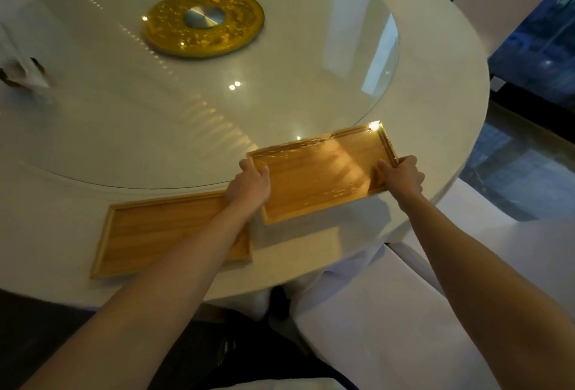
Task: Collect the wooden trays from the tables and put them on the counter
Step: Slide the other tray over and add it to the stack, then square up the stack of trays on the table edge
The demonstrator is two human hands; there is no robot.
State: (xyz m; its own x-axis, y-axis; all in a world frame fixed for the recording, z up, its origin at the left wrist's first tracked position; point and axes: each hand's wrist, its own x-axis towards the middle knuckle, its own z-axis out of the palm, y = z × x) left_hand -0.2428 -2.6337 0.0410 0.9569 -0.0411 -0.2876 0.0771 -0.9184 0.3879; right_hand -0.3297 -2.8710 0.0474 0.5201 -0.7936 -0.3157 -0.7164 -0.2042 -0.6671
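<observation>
Both arms reach forward, left hand (249, 186) and right hand (403, 176) gripping (thumbs on top).

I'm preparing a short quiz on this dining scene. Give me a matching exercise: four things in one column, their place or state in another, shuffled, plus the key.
Things:
1. rectangular wooden tray on the right
2. rectangular wooden tray on the left
3. round gold disc
4. round white table

States:
A. under the glass turntable's centre
B. gripped at both ends by the left hand and right hand
C. bears both trays
D. lies flat, ungripped

Pairs: 1-B, 2-D, 3-A, 4-C
</observation>
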